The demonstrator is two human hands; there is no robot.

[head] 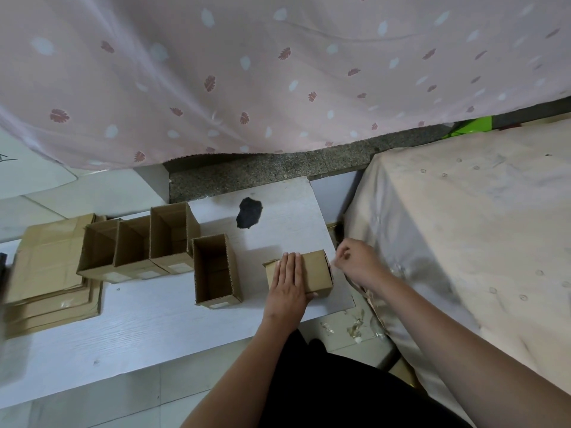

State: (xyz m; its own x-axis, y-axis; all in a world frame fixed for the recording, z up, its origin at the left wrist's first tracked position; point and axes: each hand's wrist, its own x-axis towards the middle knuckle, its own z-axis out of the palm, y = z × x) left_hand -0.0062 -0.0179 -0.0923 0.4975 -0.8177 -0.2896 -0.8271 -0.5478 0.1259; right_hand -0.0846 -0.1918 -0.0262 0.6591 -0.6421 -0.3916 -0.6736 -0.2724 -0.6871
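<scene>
A small closed cardboard box (pixel 316 268) lies on a white board (pixel 160 319) near its right edge. My left hand (pixel 289 282) presses flat on the box's top, fingers straight and together. My right hand (pixel 355 262) hovers just right of the box's end, fingers curled with fingertips pinched together; whether something thin such as tape is between them I cannot tell. Left of the box stands an open-topped cardboard box (pixel 216 270), empty inside.
A row of three open boxes (pixel 139 242) stands further left, beside a stack of flattened cardboard (pixel 49 273). A dark patch (pixel 248 213) marks the board. A beige covered surface (pixel 463 227) rises at right; a pink patterned cloth (pixel 247 72) hangs behind. Scraps (pixel 355 329) litter the floor.
</scene>
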